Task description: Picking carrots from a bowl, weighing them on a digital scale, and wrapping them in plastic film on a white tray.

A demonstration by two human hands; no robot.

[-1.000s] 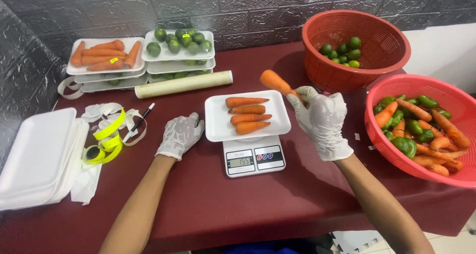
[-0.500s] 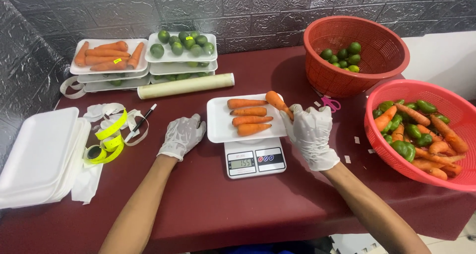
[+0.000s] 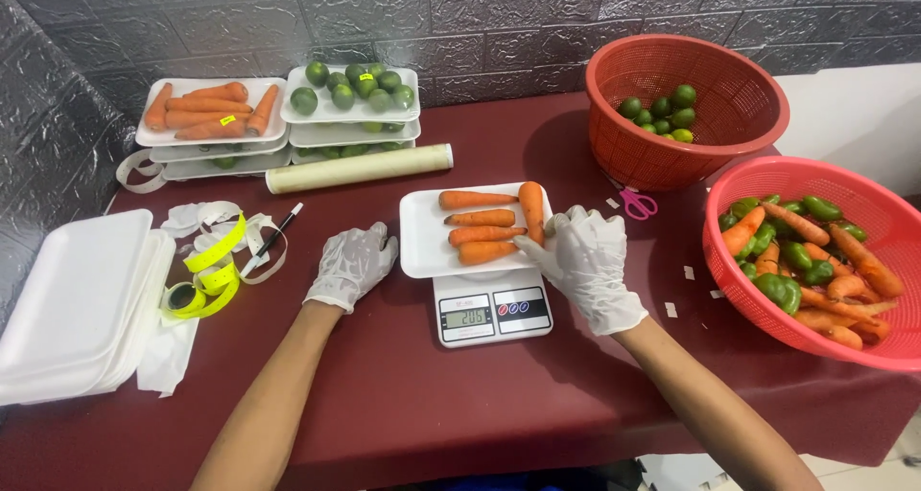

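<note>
A white foam tray [image 3: 418, 234] rests on a small digital scale [image 3: 491, 311] in the middle of the dark red table. Several carrots [image 3: 477, 218] lie on it; one carrot [image 3: 531, 209] lies crosswise at the tray's right end. My right hand [image 3: 587, 265], in a white glove, touches the tray's right edge with its fingers spread beside that carrot and holds nothing. My left hand [image 3: 353, 264], also gloved, lies flat and empty on the table just left of the tray.
A red basket of carrots and green peppers [image 3: 815, 251] sits at the right, another with limes [image 3: 686, 107] behind it. Pink scissors [image 3: 636, 203], a cling film roll [image 3: 360, 168], stacked filled trays [image 3: 278, 117], empty foam trays [image 3: 72, 304] and yellow label tape [image 3: 213, 270] surround.
My right hand carried a carrot from the air above the table onto the tray's right end and let go of it. My left hand stayed put.
</note>
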